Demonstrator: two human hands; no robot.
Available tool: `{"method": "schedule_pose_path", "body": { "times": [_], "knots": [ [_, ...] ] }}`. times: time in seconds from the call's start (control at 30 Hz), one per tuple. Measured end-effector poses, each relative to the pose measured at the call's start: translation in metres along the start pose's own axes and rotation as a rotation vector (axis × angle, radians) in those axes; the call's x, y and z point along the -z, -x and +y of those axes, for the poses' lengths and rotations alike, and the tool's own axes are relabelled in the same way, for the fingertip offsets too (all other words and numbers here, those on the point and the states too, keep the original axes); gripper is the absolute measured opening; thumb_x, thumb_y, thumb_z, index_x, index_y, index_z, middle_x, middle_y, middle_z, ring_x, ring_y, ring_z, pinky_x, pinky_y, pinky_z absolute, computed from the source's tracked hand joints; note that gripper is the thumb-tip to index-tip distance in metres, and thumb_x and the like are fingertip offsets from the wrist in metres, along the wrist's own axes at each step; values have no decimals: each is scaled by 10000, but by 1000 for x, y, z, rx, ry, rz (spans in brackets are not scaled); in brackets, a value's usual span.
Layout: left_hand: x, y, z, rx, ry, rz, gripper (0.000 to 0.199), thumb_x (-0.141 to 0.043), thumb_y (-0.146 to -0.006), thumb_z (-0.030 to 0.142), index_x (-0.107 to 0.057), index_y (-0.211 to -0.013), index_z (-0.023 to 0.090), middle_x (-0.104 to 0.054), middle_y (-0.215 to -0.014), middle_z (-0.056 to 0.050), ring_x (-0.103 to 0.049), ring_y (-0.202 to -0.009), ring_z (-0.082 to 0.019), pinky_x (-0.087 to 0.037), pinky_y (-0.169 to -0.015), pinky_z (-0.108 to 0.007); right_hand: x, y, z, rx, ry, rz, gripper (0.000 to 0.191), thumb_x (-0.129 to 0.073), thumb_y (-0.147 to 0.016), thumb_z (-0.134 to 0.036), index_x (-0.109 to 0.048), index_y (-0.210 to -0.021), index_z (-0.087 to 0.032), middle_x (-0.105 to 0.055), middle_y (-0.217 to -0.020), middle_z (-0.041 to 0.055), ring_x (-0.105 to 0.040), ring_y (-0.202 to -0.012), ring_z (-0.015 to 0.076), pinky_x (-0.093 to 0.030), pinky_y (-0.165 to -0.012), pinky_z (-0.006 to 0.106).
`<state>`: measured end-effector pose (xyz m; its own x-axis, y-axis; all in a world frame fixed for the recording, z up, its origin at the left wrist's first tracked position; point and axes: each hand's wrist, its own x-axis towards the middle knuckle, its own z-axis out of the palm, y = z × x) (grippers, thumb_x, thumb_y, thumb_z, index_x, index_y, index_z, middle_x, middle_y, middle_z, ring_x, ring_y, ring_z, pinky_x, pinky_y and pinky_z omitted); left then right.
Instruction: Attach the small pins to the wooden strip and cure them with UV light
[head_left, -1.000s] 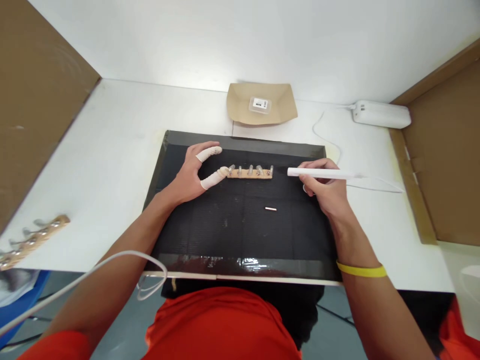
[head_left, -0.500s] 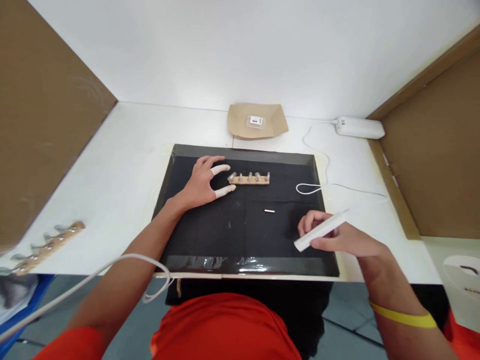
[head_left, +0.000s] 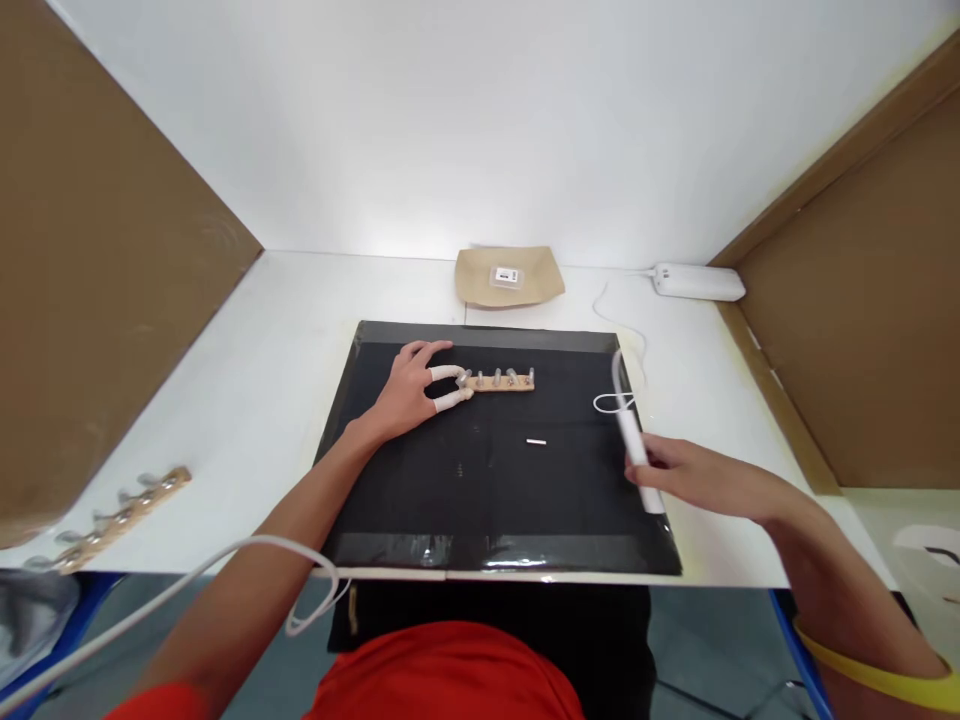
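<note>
My left hand [head_left: 411, 392], with white covers on thumb and index finger, pinches the left end of a small wooden strip [head_left: 499, 384] that bears several clear pieces. The strip lies on the black mat [head_left: 465, 490]. Over the mat's right edge, my right hand [head_left: 654, 468] is closed round a white stick-like tool [head_left: 634, 450], whose upper end is blurred. A small pale rod [head_left: 536, 441] lies on the mat below the strip, between my hands and touched by neither.
A brown paper tray [head_left: 472, 290] with a small clear box stands at the back. A white power block [head_left: 699, 282] and cable are at the right. Another strip with clear pieces [head_left: 124, 515] lies front left. Brown panels stand on both sides.
My left thumb and index finger have closed on the strip's left end. My right hand has shifted right, and the white tool has swung from slanting to nearly upright. The view has tilted slightly.
</note>
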<state>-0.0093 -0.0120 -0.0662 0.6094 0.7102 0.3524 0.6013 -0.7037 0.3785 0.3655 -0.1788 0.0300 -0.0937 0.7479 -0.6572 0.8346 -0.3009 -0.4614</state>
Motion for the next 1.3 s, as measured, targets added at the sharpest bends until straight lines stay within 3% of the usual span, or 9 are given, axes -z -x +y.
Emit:
{"method": "schedule_pose_path", "body": {
  "times": [0.17,0.37,0.53,0.63,0.73,0.87,0.97,1.17,1.3],
  "knots": [
    [2,-2,0,-1,4,-1,210,-753,-937,379,-809,-1106,269,-609,-1483,-98,-490,-1336,-344,-429,-1165,-585,10,-24,-25,-59,402,-9,134,-625,-828,-336,-595,-730,-249,-665,-700,28,-628,-616,224,-401,-558,329],
    [3,-3,-1,9,13,-12,212,-738,-943,388,-810,-1101,267,-617,-1481,-96,-492,-1341,-341,-411,-1175,-593,31,-34,-2,-58,628,208,121,-603,-874,-191,-653,-771,-228,-640,-853,103,-598,-689,237,-338,-581,343],
    [2,-3,-1,-18,-16,5,219,-705,-962,387,-802,-1104,252,-628,-1467,-104,-509,-1320,-336,-426,-1156,-582,43,-51,29,469,1009,503,367,-457,-843,48,-707,-975,-185,-674,-1029,146,-621,-838,251,-376,-554,332],
    [1,-3,-2,-34,-29,19,225,-694,-967,396,-801,-1094,245,-635,-1456,-106,-510,-1310,-338,-430,-1150,-579,43,-61,38,768,1229,542,377,-426,-916,47,-711,-1038,-167,-698,-1035,136,-632,-897,248,-493,-684,357],
    [0,-3,-2,-40,-38,21,226,-682,-977,401,-799,-1088,243,-633,-1458,-106,-512,-1309,-334,-430,-1152,-572,38,-68,37,898,1317,576,367,-417,-958,29,-713,-1054,-164,-720,-1083,130,-648,-937,237,-540,-806,369],
    [-1,-2,-3,-53,-39,32,216,-684,-976,397,-796,-1072,239,-634,-1460,-109,-514,-1306,-337,-431,-1147,-579,31,-65,37,922,1243,605,426,-425,-919,66,-694,-1150,-170,-739,-1149,128,-675,-961,233,-555,-849,370],
    [-1,-2,-4,-74,-39,26,209,-676,-980,384,-788,-1070,232,-632,-1462,-110,-506,-1318,-337,-429,-1148,-587,28,-53,43,814,1092,664,473,-437,-907,59,-670,-1232,-192,-746,-1192,123,-692,-999,246,-559,-868,388],
    [0,-4,-6,-108,12,43,195,-698,-948,366,-789,-1047,225,-655,-1426,-112,-515,-1299,-323,-448,-1156,-571,8,-16,65,448,536,1172,226,-573,-973,-192,-666,-1178,-214,-761,-1074,121,-728,-892,263,-582,-798,414],
    [0,-5,-5,-73,56,27,162,-702,-913,341,-786,-1000,233,-662,-1411,-104,-516,-1301,-321,-431,-1173,-585,-13,13,51,240,-104,1275,251,-666,-932,-338,-633,-1172,-273,-756,-1040,71,-735,-883,251,-600,-856,460]
  ]
}}
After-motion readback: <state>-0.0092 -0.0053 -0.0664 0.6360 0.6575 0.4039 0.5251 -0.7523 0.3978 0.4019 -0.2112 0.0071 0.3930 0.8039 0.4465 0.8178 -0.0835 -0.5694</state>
